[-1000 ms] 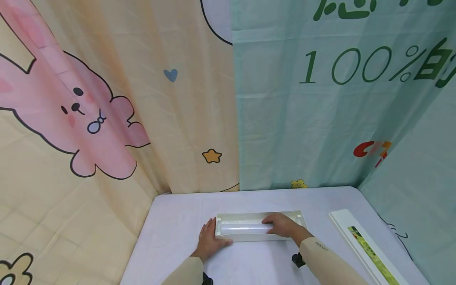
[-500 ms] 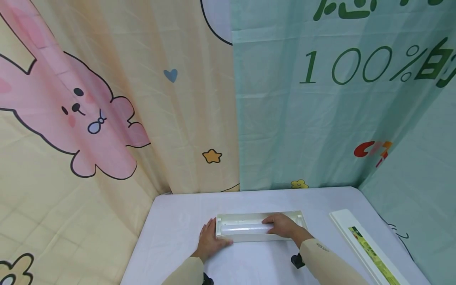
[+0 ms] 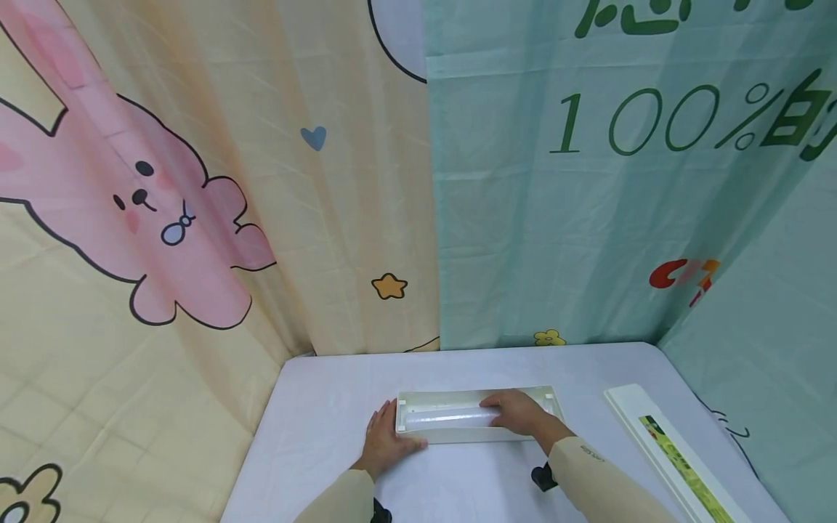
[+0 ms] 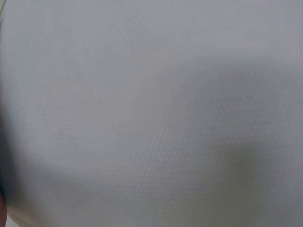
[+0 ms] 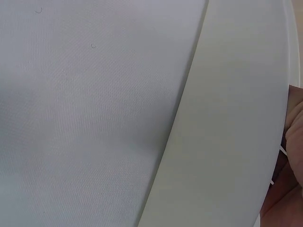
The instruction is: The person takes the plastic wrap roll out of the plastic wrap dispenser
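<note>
With fingers extended, the left hand [image 3: 386,442] braces the left end of the white dispenser box [image 3: 458,437], apparently to steady it on the table [image 3: 340,381], while the right hand [image 3: 522,415] grips the film roll [image 3: 447,419] lying lengthwise inside.

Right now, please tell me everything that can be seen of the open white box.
The box is long, narrow and off-white, smooth like plastic, with small fittings at the inner ends. It rests open side up on the table, its long sides running left to right. A translucent roll lies lengthwise inside. The left hand touches the box's left end, thumb at the front; the right hand reaches inside and grips the roll. Whether it also touches the box is hard to tell.
</note>
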Demonstrator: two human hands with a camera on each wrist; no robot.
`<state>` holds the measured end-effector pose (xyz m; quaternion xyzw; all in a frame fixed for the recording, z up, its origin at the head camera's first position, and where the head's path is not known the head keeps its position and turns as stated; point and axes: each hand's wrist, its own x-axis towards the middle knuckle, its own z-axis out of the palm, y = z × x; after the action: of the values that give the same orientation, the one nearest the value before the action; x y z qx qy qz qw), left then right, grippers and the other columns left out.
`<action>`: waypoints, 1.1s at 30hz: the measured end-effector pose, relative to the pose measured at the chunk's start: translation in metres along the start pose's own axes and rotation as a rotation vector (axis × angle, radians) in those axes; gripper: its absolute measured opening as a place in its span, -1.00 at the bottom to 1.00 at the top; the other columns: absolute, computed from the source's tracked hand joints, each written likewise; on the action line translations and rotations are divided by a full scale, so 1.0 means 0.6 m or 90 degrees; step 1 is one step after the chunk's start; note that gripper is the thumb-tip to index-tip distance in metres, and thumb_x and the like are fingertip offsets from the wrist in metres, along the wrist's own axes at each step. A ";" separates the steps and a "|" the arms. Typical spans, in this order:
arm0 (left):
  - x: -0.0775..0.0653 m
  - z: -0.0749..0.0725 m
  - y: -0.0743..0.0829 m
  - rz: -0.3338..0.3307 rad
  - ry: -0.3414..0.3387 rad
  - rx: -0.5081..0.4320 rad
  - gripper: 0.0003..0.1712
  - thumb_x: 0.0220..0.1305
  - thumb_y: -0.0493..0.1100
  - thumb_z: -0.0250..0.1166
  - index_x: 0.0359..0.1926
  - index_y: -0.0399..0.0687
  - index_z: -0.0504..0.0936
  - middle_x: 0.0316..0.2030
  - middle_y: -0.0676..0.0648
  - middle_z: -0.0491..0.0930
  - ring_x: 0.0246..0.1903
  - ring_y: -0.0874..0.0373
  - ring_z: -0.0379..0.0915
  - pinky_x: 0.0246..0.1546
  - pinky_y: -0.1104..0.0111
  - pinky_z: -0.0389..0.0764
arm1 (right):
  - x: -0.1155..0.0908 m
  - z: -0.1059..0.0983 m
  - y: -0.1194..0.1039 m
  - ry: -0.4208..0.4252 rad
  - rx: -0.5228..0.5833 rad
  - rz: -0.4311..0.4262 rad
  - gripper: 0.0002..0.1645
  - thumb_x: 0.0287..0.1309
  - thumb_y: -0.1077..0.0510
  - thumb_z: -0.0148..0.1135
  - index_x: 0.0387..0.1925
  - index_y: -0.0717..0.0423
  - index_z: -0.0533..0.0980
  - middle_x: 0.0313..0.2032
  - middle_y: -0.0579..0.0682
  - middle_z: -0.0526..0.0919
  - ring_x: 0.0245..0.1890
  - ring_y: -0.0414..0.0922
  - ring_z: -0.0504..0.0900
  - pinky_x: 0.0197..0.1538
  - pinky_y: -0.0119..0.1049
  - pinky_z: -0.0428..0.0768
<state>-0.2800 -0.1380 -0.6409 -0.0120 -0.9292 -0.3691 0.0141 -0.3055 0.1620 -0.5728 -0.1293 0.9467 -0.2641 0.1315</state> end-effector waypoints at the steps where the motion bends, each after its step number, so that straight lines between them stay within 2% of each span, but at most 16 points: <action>1: 0.000 -0.001 0.000 0.001 -0.001 -0.003 0.33 -0.54 0.45 0.46 0.33 0.03 0.19 0.27 -0.06 0.28 0.33 -0.09 -0.05 0.34 0.02 -0.18 | 0.000 0.000 0.000 -0.002 -0.001 0.002 -0.51 -0.12 0.12 0.43 -0.04 -0.08 0.59 0.05 -0.05 0.53 0.10 0.02 0.43 0.17 0.04 0.39; 15: -0.004 -0.013 0.012 0.017 -0.007 0.007 0.31 -0.48 0.43 0.46 0.33 -0.02 0.20 0.27 -0.12 0.28 0.32 -0.11 -0.02 0.34 0.03 -0.14 | -0.002 -0.018 -0.014 -0.008 -0.069 0.010 -0.48 -0.09 0.02 0.42 0.01 -0.15 0.56 -0.04 -0.10 0.56 -0.02 -0.03 0.48 0.09 0.06 0.46; 22: -0.004 -0.010 0.009 0.012 -0.009 0.010 0.33 -0.51 0.44 0.45 0.34 -0.01 0.19 0.27 -0.09 0.28 0.32 -0.10 -0.04 0.34 0.03 -0.15 | -0.004 -0.033 -0.029 -0.019 -0.063 0.020 -0.45 -0.10 0.04 0.42 0.04 -0.15 0.55 0.00 -0.10 0.56 0.03 -0.02 0.47 0.12 0.05 0.44; 33: -0.002 -0.007 0.005 0.018 -0.007 0.000 0.32 -0.51 0.43 0.47 0.33 -0.01 0.20 0.26 -0.08 0.29 0.33 -0.07 -0.03 0.34 0.04 -0.16 | -0.015 -0.050 -0.049 0.019 -0.121 -0.035 -0.48 -0.13 0.06 0.44 -0.01 -0.11 0.59 -0.07 -0.14 0.62 -0.02 -0.05 0.52 0.09 -0.03 0.48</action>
<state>-0.2785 -0.1389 -0.6359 -0.0271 -0.9289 -0.3690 0.0138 -0.3014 0.1545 -0.5310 -0.1630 0.9654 -0.1784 0.0977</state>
